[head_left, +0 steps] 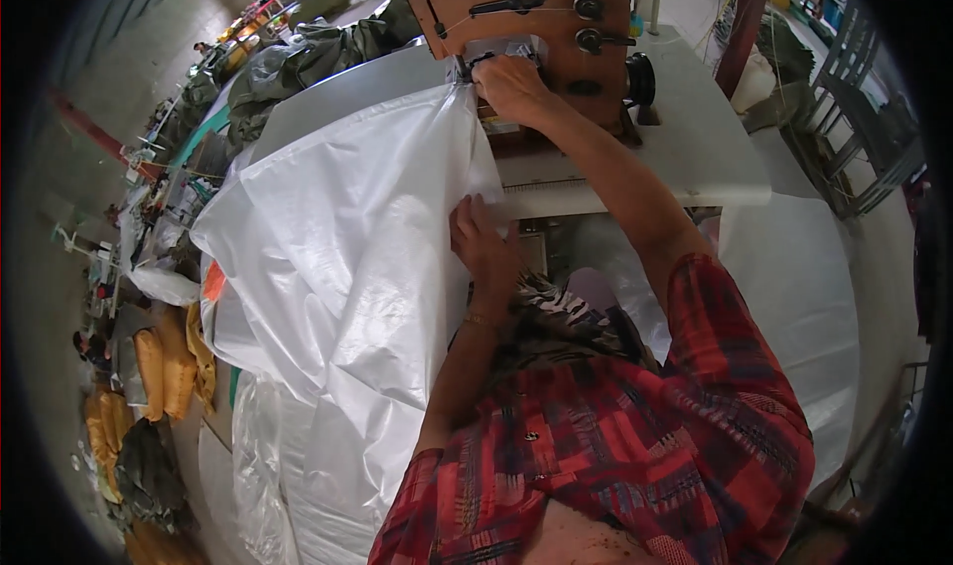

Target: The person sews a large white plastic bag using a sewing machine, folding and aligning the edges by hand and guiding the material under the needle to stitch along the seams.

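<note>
A large white plastic sheet (338,227) spreads in folds from the brown sewing machine (556,19) down to the left and over the table's front edge. Its gathered upper corner lies by the needle area. There my right hand (514,90) is closed, its fingertips bent in front of the machine's head; what they grip is hidden. Lower down, my left hand (486,247) rests against the sheet's right edge. Its fingers are slightly bent, and its thumb stands apart from them, a little blurred.
The pale sewing table (695,138) carries a ruler strip (541,184) along its front. A black handwheel (640,78) juts from the machine's right. Dark green fabric (333,54) is heaped behind, yellow bundles (169,366) lie at left, and a dark metal rack (854,118) stands at right.
</note>
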`<state>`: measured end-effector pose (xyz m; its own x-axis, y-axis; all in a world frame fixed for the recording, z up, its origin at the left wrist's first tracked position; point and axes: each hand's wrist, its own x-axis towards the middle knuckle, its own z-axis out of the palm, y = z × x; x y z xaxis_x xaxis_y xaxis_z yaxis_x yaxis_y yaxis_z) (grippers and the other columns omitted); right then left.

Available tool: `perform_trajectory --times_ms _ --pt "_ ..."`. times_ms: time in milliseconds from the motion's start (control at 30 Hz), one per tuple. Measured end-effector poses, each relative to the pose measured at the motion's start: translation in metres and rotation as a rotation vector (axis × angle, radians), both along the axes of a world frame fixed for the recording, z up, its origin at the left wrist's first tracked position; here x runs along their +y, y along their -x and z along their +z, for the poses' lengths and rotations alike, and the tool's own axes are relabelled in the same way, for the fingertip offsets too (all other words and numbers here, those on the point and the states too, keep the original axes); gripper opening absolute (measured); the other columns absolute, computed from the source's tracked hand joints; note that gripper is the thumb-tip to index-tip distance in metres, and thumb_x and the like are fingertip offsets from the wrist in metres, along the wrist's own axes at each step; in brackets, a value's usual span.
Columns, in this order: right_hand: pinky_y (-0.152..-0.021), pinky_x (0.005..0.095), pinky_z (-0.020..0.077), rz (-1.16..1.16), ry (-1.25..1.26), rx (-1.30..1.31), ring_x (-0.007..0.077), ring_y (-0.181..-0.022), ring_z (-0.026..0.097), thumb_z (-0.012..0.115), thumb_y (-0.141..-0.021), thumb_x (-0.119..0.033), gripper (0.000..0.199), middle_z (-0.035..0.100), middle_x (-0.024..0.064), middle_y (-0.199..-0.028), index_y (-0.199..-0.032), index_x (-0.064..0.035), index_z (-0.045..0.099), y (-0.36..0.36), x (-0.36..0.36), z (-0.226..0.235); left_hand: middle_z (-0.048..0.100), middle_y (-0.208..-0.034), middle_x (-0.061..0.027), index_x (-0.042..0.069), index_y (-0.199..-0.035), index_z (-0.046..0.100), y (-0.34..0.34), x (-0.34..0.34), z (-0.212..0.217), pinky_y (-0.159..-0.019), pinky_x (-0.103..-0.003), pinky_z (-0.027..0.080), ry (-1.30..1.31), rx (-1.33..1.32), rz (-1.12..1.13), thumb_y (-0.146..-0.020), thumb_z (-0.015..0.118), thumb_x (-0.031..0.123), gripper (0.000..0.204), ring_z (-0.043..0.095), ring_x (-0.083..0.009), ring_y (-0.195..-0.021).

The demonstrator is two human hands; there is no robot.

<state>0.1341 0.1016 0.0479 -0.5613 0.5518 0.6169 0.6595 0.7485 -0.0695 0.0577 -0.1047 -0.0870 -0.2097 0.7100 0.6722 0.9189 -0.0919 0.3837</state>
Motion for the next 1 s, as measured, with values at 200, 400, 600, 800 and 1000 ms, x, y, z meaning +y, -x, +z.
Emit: perform_trajectory --times_ms 200,400,600,800,1000 --pt "-0.075 0.0463 0.0533 -0.007 -0.003 0.047 0.0361 -0.083 0.068 0.063 -0.082 -0.016 0.012 0.068 0.0184 -0.083 -0.08 -0.0033 0.065 0.002 0.008 -0.009 0.05 -0.126 -0.0201 -0.001 -0.123 0.054 0.027 0.0 0.004 -0.098 -0.049 0.043 -0.023 0.015 -0.061 -0.075 0.063 -0.002 0.049 0.049 -0.0412 -0.117" --pt "-0.073 0.0463 0.0535 0.0 -0.029 0.049 0.036 -0.082 0.068 0.063 -0.083 -0.014 0.01 0.068 0.0181 -0.083 -0.081 -0.004 0.065 -0.002 0.008 -0.01 0.062 -0.093 -0.0189 -0.001 -0.097 0.062 0.067 -0.017 0.048 -0.082 -0.047 0.049 -0.133 -0.04 -0.122 -0.076 0.051 -0.01 0.026 0.06 -0.0393 -0.092" --pt "-0.072 0.0461 0.0547 0.005 -0.043 0.025 0.0365 -0.082 0.069 0.061 -0.08 -0.009 0.007 0.069 0.0194 -0.083 -0.082 -0.0044 0.067 0.002 0.005 -0.006 0.059 -0.082 -0.0126 0.003 -0.081 0.062 0.086 -0.022 0.11 -0.074 -0.043 0.049 -0.082 0.302 -0.213 -0.072 0.055 -0.008 0.016 0.059 -0.0341 -0.083" --pt "-0.075 0.0473 0.054 -0.014 0.062 0.032 0.0372 -0.084 0.068 0.06 -0.086 -0.014 0.014 0.069 0.0196 -0.085 -0.088 -0.0032 0.069 -0.007 0.014 -0.004 0.059 -0.082 -0.0109 0.003 -0.081 0.063 0.096 -0.018 0.097 -0.075 -0.042 0.049 -0.024 0.309 -0.243 -0.074 0.054 -0.005 0.014 0.059 -0.0321 -0.085" --pt "-0.076 0.0483 0.054 0.03 0.05 0.066 0.038 -0.085 0.068 0.059 -0.089 -0.018 0.018 0.069 0.0205 -0.084 -0.087 -0.0033 0.07 -0.004 0.005 -0.003 0.058 -0.083 -0.01 0.005 -0.08 0.064 0.084 -0.019 0.087 -0.078 -0.042 0.049 0.03 0.343 -0.276 -0.074 0.054 -0.003 0.014 0.058 -0.0316 -0.089"
